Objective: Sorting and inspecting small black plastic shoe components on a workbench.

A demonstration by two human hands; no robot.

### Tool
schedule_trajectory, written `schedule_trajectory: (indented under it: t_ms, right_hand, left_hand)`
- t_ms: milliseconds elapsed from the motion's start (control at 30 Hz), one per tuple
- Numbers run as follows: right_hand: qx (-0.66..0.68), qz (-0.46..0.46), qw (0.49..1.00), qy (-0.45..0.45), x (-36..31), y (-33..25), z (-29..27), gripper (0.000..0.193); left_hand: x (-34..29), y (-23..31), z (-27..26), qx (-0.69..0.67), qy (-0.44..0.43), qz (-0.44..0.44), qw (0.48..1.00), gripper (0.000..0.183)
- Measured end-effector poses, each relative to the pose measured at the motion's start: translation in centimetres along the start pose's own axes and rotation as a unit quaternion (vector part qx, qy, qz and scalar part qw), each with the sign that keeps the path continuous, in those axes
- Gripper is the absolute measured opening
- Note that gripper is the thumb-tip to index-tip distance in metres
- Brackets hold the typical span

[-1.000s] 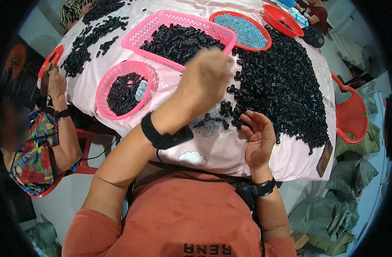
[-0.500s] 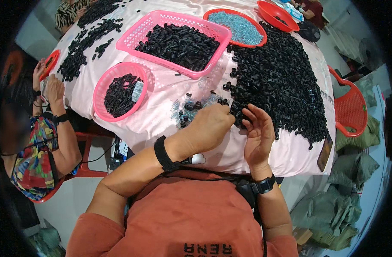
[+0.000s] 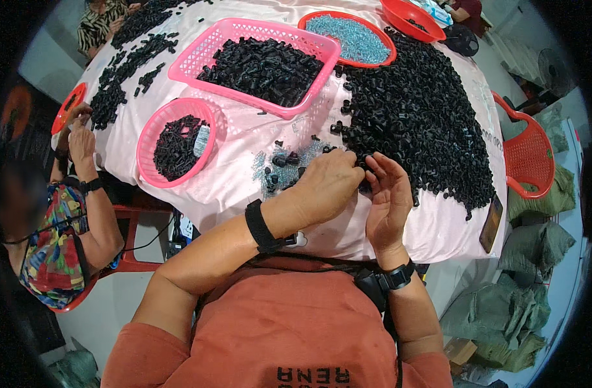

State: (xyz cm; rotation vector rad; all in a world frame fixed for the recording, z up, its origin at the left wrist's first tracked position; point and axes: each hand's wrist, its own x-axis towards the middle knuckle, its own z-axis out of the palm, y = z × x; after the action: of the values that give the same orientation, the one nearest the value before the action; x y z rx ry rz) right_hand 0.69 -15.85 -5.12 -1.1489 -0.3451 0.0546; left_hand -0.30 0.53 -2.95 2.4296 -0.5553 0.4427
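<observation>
My left hand [image 3: 327,183] is closed in a pinch over the near edge of the table, knuckles up; whatever lies between its fingertips is too small and hidden to name. Close beside it, my right hand [image 3: 389,202] is turned palm inward with fingers curled. Its thumb and fingertips seem to meet on a small black piece, mostly hidden. Just beyond both hands spreads a large pile of small black plastic parts [image 3: 419,116]. Left of it, small clear bluish pieces [image 3: 265,169] lie scattered with a few black parts among them.
A pink rectangular basket [image 3: 179,68] and a pink round basket [image 3: 147,152] hold black parts. A red bowl [image 3: 391,57] carries clear pieces; another red bowl [image 3: 409,27] sits behind. A phone [image 3: 491,225] lies at the right edge. A co-worker's hands [image 3: 82,139] work at left.
My left hand has shifted slightly right and up, nearer my right hand's fingertips. The view has moved a little. The co-worker's hands at left have come closer together.
</observation>
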Motion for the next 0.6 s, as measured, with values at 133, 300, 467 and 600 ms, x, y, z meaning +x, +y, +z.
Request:
schedule_trajectory:
  t_ms: [133, 300, 467, 600]
  right_hand:
    - [0.011, 0.001, 1.0, 0.001, -0.1, -0.2, 0.2, 0.048]
    - [-0.045, 0.037, 0.998, 0.022, -0.1, -0.6, 0.8, 0.033]
    - [-0.084, 0.042, 0.996, 0.007, 0.0, 0.0, -0.2, 0.025]
    - [-0.102, 0.046, 0.994, -0.002, 0.1, 0.0, 0.4, 0.019]
  left_hand:
    - [-0.2, 0.5, -0.8, 0.018, -0.026, 0.002, 1.0, 0.009]
    - [-0.5, 0.1, -0.9, 0.006, -0.025, 0.005, 1.0, 0.011]
    - [0.5, 0.2, -2.0, -0.079, -0.036, -0.044, 0.995, 0.009]
    - [1.3, 0.7, -2.8, -0.117, -0.029, -0.037, 0.992, 0.009]
